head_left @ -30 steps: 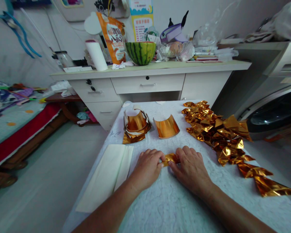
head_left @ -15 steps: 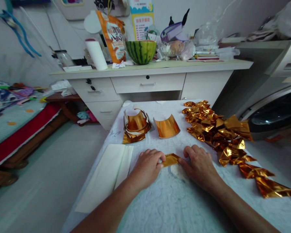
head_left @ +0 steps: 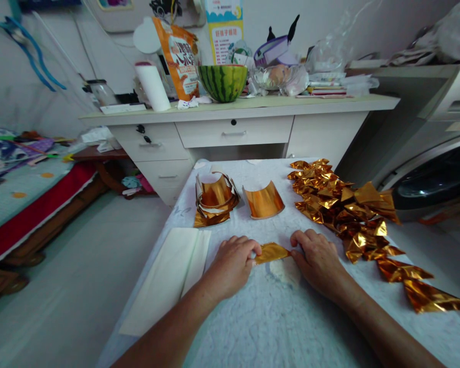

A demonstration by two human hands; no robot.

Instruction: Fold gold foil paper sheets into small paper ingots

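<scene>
A small folded piece of gold foil paper [head_left: 272,252] lies between my two hands, low over the cloth-covered table. My left hand [head_left: 235,263] pinches its left end, thumb and fingers pressed together. At the other end, the thumb and fingers of my right hand [head_left: 317,260] close on the tapered tip. Beyond them stands a curved gold sheet [head_left: 263,200], and left of it a stack of curled gold sheets [head_left: 215,197]. Folded gold foil pieces [head_left: 352,209] form a heap to the right of my right hand. White paper sheets [head_left: 164,278] lie beside my left forearm.
A white desk [head_left: 233,115] stands behind the table, bearing a watermelon half [head_left: 223,83], an orange snack bag [head_left: 179,61] and a paper roll [head_left: 152,87]. On the right is a washing machine [head_left: 425,143]; a bed [head_left: 30,189] is at left.
My right hand has shifted slightly to the right along the foil paper. More of the gold piece now shows between my hands, and its right end looks narrower. My left hand has barely moved.
</scene>
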